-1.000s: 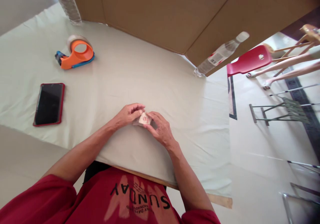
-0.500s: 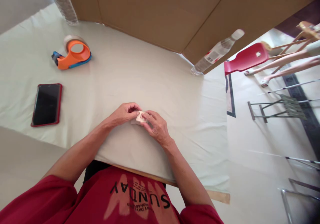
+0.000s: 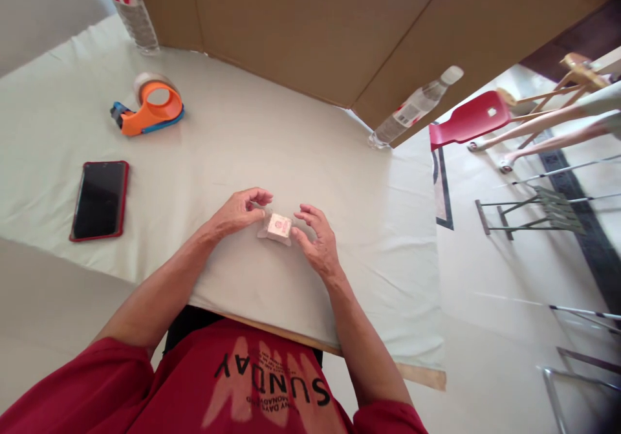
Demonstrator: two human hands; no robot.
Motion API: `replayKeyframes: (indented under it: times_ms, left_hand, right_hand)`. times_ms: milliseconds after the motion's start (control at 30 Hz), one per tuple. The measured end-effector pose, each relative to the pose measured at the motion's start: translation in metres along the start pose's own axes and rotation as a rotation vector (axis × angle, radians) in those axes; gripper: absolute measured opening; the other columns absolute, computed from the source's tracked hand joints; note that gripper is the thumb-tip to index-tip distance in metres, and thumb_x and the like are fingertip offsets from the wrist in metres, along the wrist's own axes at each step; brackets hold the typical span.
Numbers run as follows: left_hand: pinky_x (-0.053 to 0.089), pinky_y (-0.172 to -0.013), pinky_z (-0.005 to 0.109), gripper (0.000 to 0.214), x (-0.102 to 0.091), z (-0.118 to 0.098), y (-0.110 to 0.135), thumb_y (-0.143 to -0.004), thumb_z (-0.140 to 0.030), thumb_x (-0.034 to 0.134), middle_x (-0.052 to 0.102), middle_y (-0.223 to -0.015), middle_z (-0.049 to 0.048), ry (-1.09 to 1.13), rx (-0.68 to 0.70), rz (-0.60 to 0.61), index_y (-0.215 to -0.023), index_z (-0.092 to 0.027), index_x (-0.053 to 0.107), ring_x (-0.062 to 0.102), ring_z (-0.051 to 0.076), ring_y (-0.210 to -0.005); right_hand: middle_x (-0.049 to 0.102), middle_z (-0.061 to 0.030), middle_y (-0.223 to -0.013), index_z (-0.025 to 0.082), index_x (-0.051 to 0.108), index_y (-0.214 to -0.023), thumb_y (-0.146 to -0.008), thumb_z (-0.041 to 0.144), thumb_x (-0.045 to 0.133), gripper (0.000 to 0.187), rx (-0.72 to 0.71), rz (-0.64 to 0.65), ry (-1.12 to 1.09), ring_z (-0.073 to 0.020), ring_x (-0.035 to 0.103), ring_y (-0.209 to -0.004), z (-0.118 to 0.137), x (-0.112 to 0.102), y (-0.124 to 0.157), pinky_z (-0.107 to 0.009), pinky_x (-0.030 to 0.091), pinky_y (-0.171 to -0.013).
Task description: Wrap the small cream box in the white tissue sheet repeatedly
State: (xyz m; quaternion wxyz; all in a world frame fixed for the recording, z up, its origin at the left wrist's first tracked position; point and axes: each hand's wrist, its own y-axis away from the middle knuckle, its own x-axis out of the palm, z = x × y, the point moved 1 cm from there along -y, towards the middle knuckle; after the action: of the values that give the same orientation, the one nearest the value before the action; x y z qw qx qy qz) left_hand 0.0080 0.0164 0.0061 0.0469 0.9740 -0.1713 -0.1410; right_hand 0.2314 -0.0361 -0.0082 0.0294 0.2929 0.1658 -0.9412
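A small pale box with a red print on top (image 3: pixel 279 225) lies on the cloth-covered table, with what looks like clear plastic film around its lower edges. On its left, my left hand (image 3: pixel 241 209) is open, thumb and fingers apart, the thumb tip close to the film. Whether that thumb touches the film I cannot tell. My right hand (image 3: pixel 317 238) is open on the other side, its fingers spread and the thumb near the box's right edge.
An orange and blue tape dispenser (image 3: pixel 152 109) and a red-cased phone (image 3: pixel 100 200) lie on the left. Plastic bottles (image 3: pixel 410 112) (image 3: pixel 136 20) stand by a large cardboard panel (image 3: pixel 291 26). Beyond the table are a red chair (image 3: pixel 470 120), a folding stool (image 3: pixel 553 211) and a person's legs.
Both hands have let go of the small box and drawn apart, the right one moving rightward. The box's printed top now shows. The view has shifted slightly.
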Motion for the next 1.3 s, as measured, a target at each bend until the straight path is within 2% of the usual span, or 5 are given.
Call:
replayKeyframes:
  times_ms: [267,533,767,967,1300]
  left_hand:
    - [0.049,-0.099,0.042,0.061,0.005,0.005,0.002,-0.074,-0.041,0.063,0.065,-0.128,0.012,-0.291,0.113,0.101,-0.13,-0.017,0.061,0.058,0.029,-0.115]
    - [0.046,-0.097,0.042,0.072,0.012,0.002,0.004,-0.074,-0.043,0.071,0.066,-0.121,0.0121,-0.412,0.209,0.18,-0.139,-0.015,0.054,0.055,0.029,-0.112]
    - [0.046,-0.092,0.04,0.069,0.013,0.0,0.004,-0.075,-0.037,0.071,0.067,-0.115,0.0087,-0.396,0.229,0.188,-0.139,-0.02,0.053,0.055,0.027,-0.103]
    - [0.045,-0.098,0.042,0.081,0.016,0.002,0.006,-0.072,-0.037,0.075,0.06,-0.131,0.012,-0.357,0.196,0.171,-0.145,-0.02,0.044,0.055,0.03,-0.113]
    - [0.042,-0.108,0.042,0.089,0.024,0.01,0.003,-0.076,-0.028,0.071,0.043,-0.145,0.0169,-0.162,0.381,0.026,-0.153,-0.019,0.028,0.046,0.029,-0.129]
  right_hand:
    - [0.066,-0.0101,-0.126,0.025,0.07,-0.107,-0.086,0.034,0.067,0.023,0.009,0.155,0.015,-0.0239,0.062,-0.119,0.007,0.006,-0.02,-0.042,0.049,-0.103]
    - [0.073,-0.0073,-0.113,0.025,0.073,-0.089,-0.09,0.029,0.061,0.013,-0.07,0.091,0.137,-0.0233,0.068,-0.106,0.001,0.012,-0.031,-0.041,0.049,-0.093]
    - [0.073,-0.008,-0.107,0.022,0.063,-0.09,-0.095,0.026,0.049,0.015,-0.105,0.107,0.156,-0.0213,0.067,-0.103,0.0,0.019,-0.036,-0.037,0.046,-0.09]
    - [0.069,-0.0086,-0.105,0.024,0.055,-0.085,-0.095,0.029,0.044,0.016,-0.018,0.075,0.08,-0.0217,0.064,-0.099,0.002,0.023,-0.038,-0.038,0.046,-0.089]
    - [0.067,-0.0059,-0.098,0.021,0.057,-0.089,-0.095,0.037,0.047,0.02,0.09,-0.019,-0.162,-0.018,0.061,-0.088,0.02,0.008,-0.064,-0.033,0.048,-0.083]
